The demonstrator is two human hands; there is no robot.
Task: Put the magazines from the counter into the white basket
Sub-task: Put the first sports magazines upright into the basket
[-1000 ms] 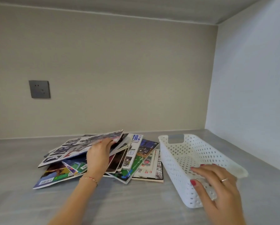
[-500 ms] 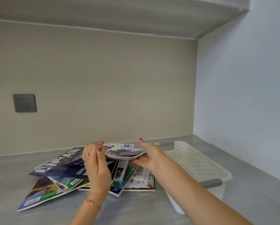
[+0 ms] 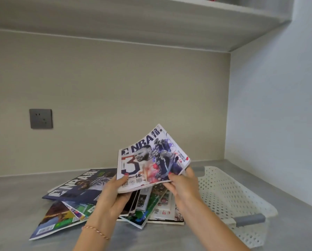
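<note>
Loose pile of glossy magazines (image 3: 90, 201) on grey counter (image 3: 15, 205). Left hand (image 3: 113, 194) and right hand (image 3: 183, 183) pinch raised white NBA magazine (image 3: 151, 160). Perforated white plastic basket (image 3: 229, 194) right, empty. Limp pages may slip or snag basket rim.

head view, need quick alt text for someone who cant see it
Both hands, left hand and right hand, hold an NBA magazine raised above a messy pile of magazines on a grey counter. An empty white basket sits just to the right.
</note>
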